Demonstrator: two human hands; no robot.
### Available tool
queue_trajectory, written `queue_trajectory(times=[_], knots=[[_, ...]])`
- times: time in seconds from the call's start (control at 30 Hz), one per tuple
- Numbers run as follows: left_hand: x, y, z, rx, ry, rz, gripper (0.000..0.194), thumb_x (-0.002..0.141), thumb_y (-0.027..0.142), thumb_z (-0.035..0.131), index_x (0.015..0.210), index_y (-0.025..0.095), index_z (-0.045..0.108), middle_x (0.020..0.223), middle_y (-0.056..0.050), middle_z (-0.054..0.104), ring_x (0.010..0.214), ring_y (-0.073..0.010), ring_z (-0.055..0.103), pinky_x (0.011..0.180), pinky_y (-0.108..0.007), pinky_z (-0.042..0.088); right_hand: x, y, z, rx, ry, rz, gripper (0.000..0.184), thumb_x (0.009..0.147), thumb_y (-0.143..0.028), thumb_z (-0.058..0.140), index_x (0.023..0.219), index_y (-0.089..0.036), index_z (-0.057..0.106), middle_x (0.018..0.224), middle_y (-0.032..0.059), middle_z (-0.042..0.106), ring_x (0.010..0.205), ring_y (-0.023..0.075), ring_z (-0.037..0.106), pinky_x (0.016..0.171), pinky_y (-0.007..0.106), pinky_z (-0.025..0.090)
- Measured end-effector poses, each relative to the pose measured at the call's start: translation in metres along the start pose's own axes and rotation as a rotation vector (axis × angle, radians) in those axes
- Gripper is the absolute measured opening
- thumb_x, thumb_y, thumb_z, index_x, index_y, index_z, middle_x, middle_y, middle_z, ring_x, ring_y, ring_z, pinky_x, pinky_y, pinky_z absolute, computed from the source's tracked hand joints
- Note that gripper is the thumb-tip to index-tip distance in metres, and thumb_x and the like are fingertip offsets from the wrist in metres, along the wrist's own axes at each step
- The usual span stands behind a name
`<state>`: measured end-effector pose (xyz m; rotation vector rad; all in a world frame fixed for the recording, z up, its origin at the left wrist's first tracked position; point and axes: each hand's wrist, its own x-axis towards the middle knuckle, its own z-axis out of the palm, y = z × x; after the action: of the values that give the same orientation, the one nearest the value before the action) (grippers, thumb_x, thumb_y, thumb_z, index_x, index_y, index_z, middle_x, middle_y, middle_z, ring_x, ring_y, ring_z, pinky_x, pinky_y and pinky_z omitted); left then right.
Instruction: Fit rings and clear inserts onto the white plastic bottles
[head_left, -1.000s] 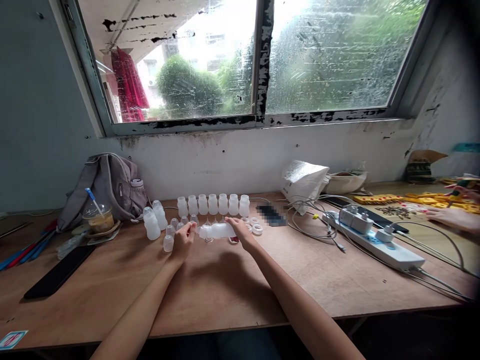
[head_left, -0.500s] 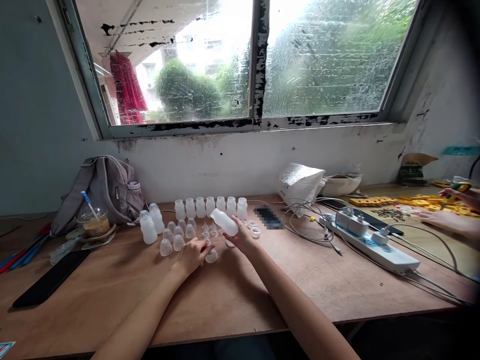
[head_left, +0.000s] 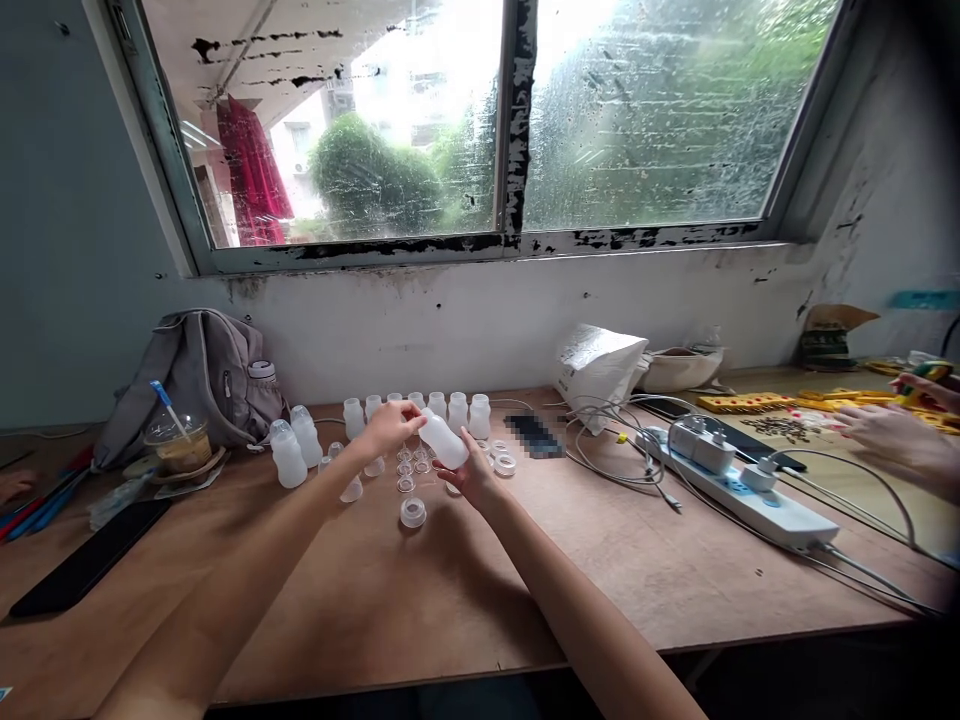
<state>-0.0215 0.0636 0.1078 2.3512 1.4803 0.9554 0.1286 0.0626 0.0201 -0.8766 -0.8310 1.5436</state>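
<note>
A frosted white baby bottle (head_left: 442,438) is tilted over the table, its mouth up and to the left. My right hand (head_left: 477,474) is closed round its lower end. At the bottle's mouth, the fingers of my left hand (head_left: 394,425) come together in a pinch; what they hold, if anything, is hidden. Beneath my hands lie several clear teats (head_left: 405,467) and a loose white collar ring (head_left: 412,513). Clear caps (head_left: 351,488) stand partly behind my left forearm. More collar rings (head_left: 505,465) lie to the right of my right hand.
Several open bottles (head_left: 479,416) line the back; two capped bottles (head_left: 289,455) stand left. A drink cup (head_left: 180,440) and backpack (head_left: 199,385) are farther left. Cables and a power strip (head_left: 742,490) lie right. Another person's hands (head_left: 874,428) work beside yellow parts; another hand shows far left.
My left hand has left the collar ring on the table and risen to the bottle's mouth. My right hand still holds the bottle, which was level at first and is now tilted.
</note>
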Motion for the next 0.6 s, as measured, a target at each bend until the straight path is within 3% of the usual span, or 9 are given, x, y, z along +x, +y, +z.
queue_trajectory(times=[0.13, 0.23, 0.33, 0.43, 0.6], knots=[[0.015, -0.013, -0.037, 0.222, 0.041, 0.032, 0.022, 0.075, 0.035, 0.045, 0.078, 0.02, 0.061, 0.079, -0.001, 0.062, 0.066, -0.0134, 0.055, 0.058, -0.022, 0.038, -0.001, -0.001, 0.0, 0.001, 0.067, -0.03, 0.027, 0.073, -0.043, 0.048, 0.077, -0.016, 0.051, 0.075, 0.006, 0.054, 0.056, 0.0126, 0.055, 0.049, 0.026, 0.049], [0.021, -0.036, -0.069, 0.517, 0.092, -0.052, 0.02, 0.074, 0.035, 0.048, 0.08, 0.021, 0.061, 0.085, -0.003, 0.061, 0.072, -0.0165, 0.055, 0.06, -0.023, 0.038, -0.004, 0.0, 0.002, -0.049, 0.096, -0.045, 0.018, 0.072, -0.033, 0.051, 0.074, -0.015, 0.053, 0.075, 0.0055, 0.054, 0.054, 0.0112, 0.054, 0.045, 0.024, 0.047], [0.021, -0.063, -0.089, 0.68, 0.103, -0.16, 0.019, 0.075, 0.034, 0.047, 0.082, 0.023, 0.06, 0.089, -0.004, 0.062, 0.077, -0.0197, 0.056, 0.062, -0.025, 0.039, -0.007, 0.002, 0.005, -0.093, 0.061, -0.046, 0.017, 0.073, -0.031, 0.05, 0.072, -0.015, 0.053, 0.076, 0.0056, 0.054, 0.052, 0.0103, 0.053, 0.042, 0.023, 0.045], [0.018, -0.091, -0.091, 0.721, 0.09, -0.308, 0.022, 0.075, 0.036, 0.046, 0.086, 0.023, 0.06, 0.089, -0.007, 0.063, 0.082, -0.0223, 0.057, 0.064, -0.027, 0.04, -0.01, 0.005, 0.009, -0.144, 0.051, -0.082, 0.016, 0.071, -0.031, 0.051, 0.072, -0.015, 0.053, 0.077, 0.0046, 0.054, 0.051, 0.0091, 0.052, 0.04, 0.021, 0.044], [0.015, -0.126, -0.069, 0.687, 0.076, -0.456, 0.024, 0.076, 0.034, 0.044, 0.088, 0.02, 0.059, 0.092, -0.01, 0.063, 0.083, -0.0238, 0.058, 0.063, -0.027, 0.041, -0.011, 0.01, 0.01, -0.243, 0.027, -0.104, 0.012, 0.067, -0.028, 0.052, 0.07, -0.016, 0.049, 0.068, -0.0004, 0.05, 0.042, 0.0061, 0.047, 0.032, 0.018, 0.035]])
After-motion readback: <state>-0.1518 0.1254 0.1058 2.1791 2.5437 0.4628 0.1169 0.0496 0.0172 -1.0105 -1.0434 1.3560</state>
